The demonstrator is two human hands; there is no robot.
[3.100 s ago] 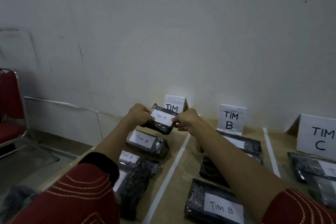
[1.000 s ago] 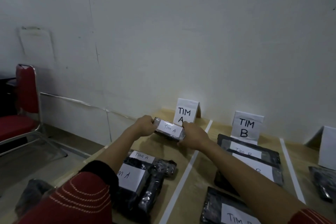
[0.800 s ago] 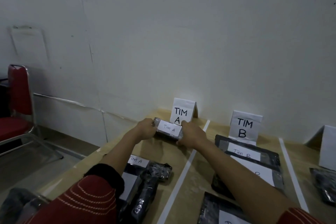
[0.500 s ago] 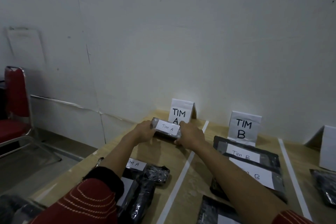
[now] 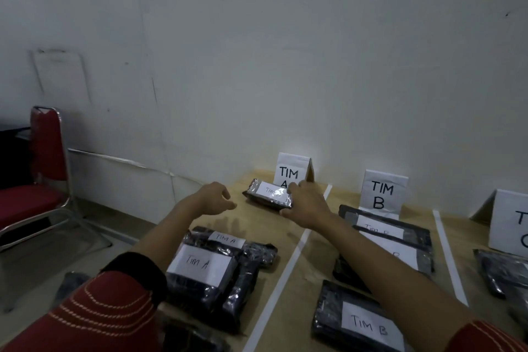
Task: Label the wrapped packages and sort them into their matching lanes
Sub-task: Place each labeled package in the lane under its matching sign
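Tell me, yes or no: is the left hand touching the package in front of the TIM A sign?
No, the left hand hangs apart from the package; only the right hand grips it.

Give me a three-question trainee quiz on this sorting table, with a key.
1. True or false: the left hand holds nothing and is apart from the small package in front of the TIM A sign.
2. What does the right hand grip? A) a pen B) the small package's end C) the TIM B sign
3. Fill in: the nearest package just right of the white tape line is labelled ___.
Key: 1 true; 2 B; 3 TIM B.
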